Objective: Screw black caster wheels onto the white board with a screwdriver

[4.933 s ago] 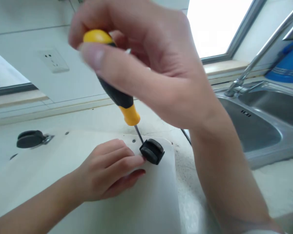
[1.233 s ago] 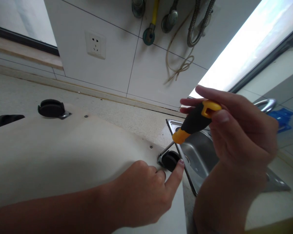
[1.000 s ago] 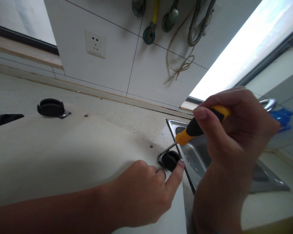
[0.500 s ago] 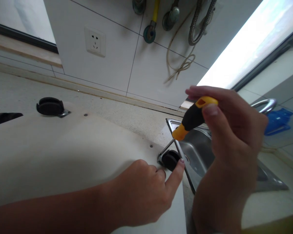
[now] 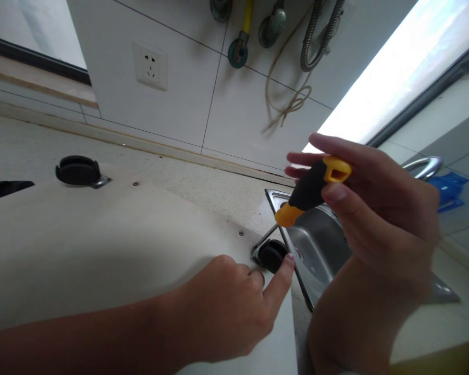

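Observation:
A black caster wheel (image 5: 272, 255) with a metal plate sits at the near right corner of a pale board (image 5: 101, 250). My left hand (image 5: 234, 307) is closed at this caster, index fingertip pressed on the wheel's right side and the other fingers curled beside it. My right hand (image 5: 379, 208) holds the yellow and black handle of a screwdriver (image 5: 307, 190) between thumb and fingers, some of them partly straightened. The screwdriver leans, its shaft running down to the caster's plate; the tip is hard to make out there.
Another caster (image 5: 78, 171) is on the board's far edge, with a dark wheel (image 5: 11, 188) farther left. A steel sink (image 5: 316, 245) adjoins the board's right end. Behind stand a tiled wall with a socket (image 5: 150, 65), pipe fittings and a tied cord (image 5: 293, 101).
My right hand has shifted slightly right and its fingers have loosened and spread. The screwdriver handle has turned about its axis while the shaft stays at the caster plate. My left hand stays put.

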`<state>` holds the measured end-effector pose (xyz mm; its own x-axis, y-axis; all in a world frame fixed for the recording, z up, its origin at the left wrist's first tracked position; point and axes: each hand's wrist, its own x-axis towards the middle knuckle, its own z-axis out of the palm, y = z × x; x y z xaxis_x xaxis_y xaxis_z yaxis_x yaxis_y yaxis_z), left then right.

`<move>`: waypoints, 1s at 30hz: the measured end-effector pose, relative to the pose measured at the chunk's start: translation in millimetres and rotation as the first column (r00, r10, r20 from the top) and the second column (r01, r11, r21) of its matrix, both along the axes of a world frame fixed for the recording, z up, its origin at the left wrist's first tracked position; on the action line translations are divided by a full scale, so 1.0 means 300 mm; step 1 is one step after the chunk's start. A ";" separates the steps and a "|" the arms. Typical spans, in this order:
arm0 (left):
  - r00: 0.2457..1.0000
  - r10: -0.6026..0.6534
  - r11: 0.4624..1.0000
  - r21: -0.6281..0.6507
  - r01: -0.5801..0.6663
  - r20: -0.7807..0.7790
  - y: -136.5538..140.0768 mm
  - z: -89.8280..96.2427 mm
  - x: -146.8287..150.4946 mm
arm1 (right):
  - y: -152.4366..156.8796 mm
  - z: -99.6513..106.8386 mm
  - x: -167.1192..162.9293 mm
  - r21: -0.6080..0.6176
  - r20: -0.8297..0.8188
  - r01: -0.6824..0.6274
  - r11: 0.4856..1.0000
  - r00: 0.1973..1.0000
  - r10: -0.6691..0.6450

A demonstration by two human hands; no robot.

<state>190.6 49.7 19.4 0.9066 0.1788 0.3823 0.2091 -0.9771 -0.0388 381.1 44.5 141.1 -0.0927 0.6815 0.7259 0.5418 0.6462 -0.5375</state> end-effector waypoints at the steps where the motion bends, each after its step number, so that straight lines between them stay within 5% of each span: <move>1: 1.000 0.000 1.000 0.002 0.000 0.000 0.001 0.000 0.000 | 0.000 0.002 0.005 0.040 0.007 0.019 0.999 1.000 -0.019; 4: 1.000 -0.001 1.000 0.005 0.001 0.012 0.003 -0.002 -0.002 | 0.000 0.008 0.007 0.253 0.081 0.212 0.944 0.968 -0.239; 6: 1.000 -0.004 1.000 0.004 0.004 0.016 0.004 -0.004 -0.003 | -0.005 0.012 0.004 0.262 0.138 0.263 0.929 0.942 -0.305; 9: 1.000 -0.007 1.000 0.003 0.007 0.009 0.004 -0.005 -0.002 | -0.009 0.010 0.006 0.075 0.122 0.149 0.986 0.980 -0.158; 11: 1.000 -0.008 1.000 0.003 0.008 0.008 0.004 -0.006 0.000 | 0.001 0.004 0.006 0.056 0.025 0.050 0.997 0.998 -0.051; 16: 1.000 -0.004 1.000 0.011 0.003 0.030 0.006 -0.007 0.003 | 0.025 0.003 -0.007 0.373 0.093 0.255 0.892 0.946 -0.310; 18: 1.000 -0.008 1.000 0.011 0.008 0.029 0.007 -0.008 0.002 | 0.009 0.008 -0.006 0.306 0.155 0.242 0.921 0.942 -0.299; 20: 1.000 -0.012 1.000 0.006 0.012 0.020 0.007 -0.009 0.001 | -0.010 0.011 0.000 0.120 0.121 0.106 0.987 0.985 -0.120; 23: 1.000 -0.013 1.000 -0.005 0.013 0.015 0.006 -0.010 0.000 | -0.018 0.004 0.003 -0.009 -0.001 -0.084 0.996 0.997 0.084; 25: 1.000 -0.011 1.000 -0.006 0.011 0.020 0.006 -0.010 0.000 | -0.006 -0.003 -0.009 0.097 -0.006 0.047 0.994 0.999 -0.047; 27: 1.000 -0.010 1.000 -0.003 0.011 0.028 0.005 -0.011 0.000 | 0.007 -0.006 -0.026 0.241 -0.007 0.248 0.938 0.967 -0.254; 30: 0.999 -0.011 1.000 0.002 0.011 0.030 0.004 -0.011 0.000 | 0.007 0.003 -0.034 0.288 0.073 0.252 0.924 0.956 -0.283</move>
<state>190.6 50.8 16.0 0.8965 0.1682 0.4099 0.1996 -0.9793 -0.0347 371.0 46.5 142.1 -0.0257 0.4693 0.8827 0.7610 0.5818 -0.2872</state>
